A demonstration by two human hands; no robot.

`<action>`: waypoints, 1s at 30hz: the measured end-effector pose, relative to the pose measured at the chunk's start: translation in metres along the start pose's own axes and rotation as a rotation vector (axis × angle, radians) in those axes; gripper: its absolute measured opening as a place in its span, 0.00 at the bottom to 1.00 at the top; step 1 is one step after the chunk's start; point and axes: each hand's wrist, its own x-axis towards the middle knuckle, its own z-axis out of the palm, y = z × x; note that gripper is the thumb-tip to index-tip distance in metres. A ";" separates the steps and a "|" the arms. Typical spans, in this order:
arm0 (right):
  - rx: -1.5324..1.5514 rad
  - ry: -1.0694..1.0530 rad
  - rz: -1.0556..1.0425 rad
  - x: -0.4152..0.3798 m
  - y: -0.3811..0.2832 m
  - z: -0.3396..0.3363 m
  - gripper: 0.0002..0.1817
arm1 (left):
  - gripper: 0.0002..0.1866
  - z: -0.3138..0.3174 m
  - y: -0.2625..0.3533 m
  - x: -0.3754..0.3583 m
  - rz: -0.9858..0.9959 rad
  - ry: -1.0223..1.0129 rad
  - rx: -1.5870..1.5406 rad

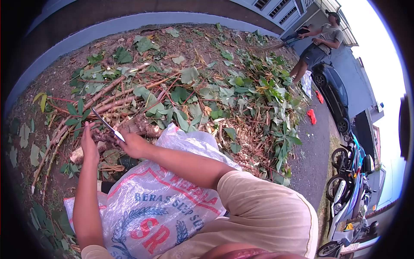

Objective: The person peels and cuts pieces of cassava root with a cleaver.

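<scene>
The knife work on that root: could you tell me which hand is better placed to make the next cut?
Right, probably. The right hand grips the knife, blade raised over the root; the left hand rests on the root, bracing it.

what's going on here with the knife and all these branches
A person crouches over a pile of cut stems and leaves on bare ground. Their right hand grips a knife, blade pointing up and away, while the left hand rests on a chunk of root or wood beside it. A printed plastic sack lies across their lap. Farther off, another person stands near a dark car, and motorbikes are parked along the road.
</scene>
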 end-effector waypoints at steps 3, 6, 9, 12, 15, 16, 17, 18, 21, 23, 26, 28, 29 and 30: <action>0.011 -0.017 0.043 0.002 -0.004 -0.003 0.21 | 0.24 0.004 -0.021 0.008 0.161 0.025 0.129; 0.054 -0.005 0.013 0.006 0.000 -0.001 0.19 | 0.25 -0.003 -0.035 0.023 0.269 -0.018 0.047; 0.106 0.112 -0.022 -0.003 -0.026 -0.014 0.18 | 0.26 0.002 -0.025 0.018 0.317 0.025 0.092; 0.076 0.055 0.035 0.001 -0.033 -0.019 0.19 | 0.27 -0.005 -0.037 0.025 0.406 0.063 0.262; -0.060 -0.104 0.037 0.006 0.000 -0.003 0.19 | 0.27 -0.003 -0.032 0.023 0.385 0.021 0.219; 0.005 -0.131 0.129 0.004 -0.001 -0.007 0.21 | 0.27 -0.002 -0.029 0.021 0.376 0.022 0.214; 0.008 -0.130 0.128 0.006 -0.002 -0.011 0.21 | 0.27 -0.002 -0.029 0.023 0.377 0.021 0.217; -0.027 -0.140 0.139 0.007 -0.002 -0.011 0.20 | 0.26 -0.002 -0.033 0.026 0.421 0.022 0.249; -0.005 -0.026 0.069 0.007 -0.006 -0.010 0.19 | 0.26 -0.005 -0.038 0.028 0.393 0.033 0.242; 0.053 0.031 -0.008 0.004 -0.030 -0.027 0.19 | 0.26 -0.006 -0.036 0.026 0.395 0.078 0.293; 0.250 0.200 -0.086 0.009 -0.057 -0.039 0.16 | 0.28 -0.009 -0.040 0.028 0.437 0.092 0.348; 0.368 0.222 -0.022 0.002 -0.066 -0.038 0.16 | 0.27 -0.008 -0.039 0.027 0.475 0.138 0.392; 0.394 0.189 -0.015 0.001 -0.048 -0.027 0.16 | 0.27 -0.007 -0.039 0.026 0.494 0.150 0.390; 0.167 0.056 -0.065 0.000 -0.021 -0.012 0.15 | 0.27 -0.012 -0.038 0.025 0.489 0.168 0.407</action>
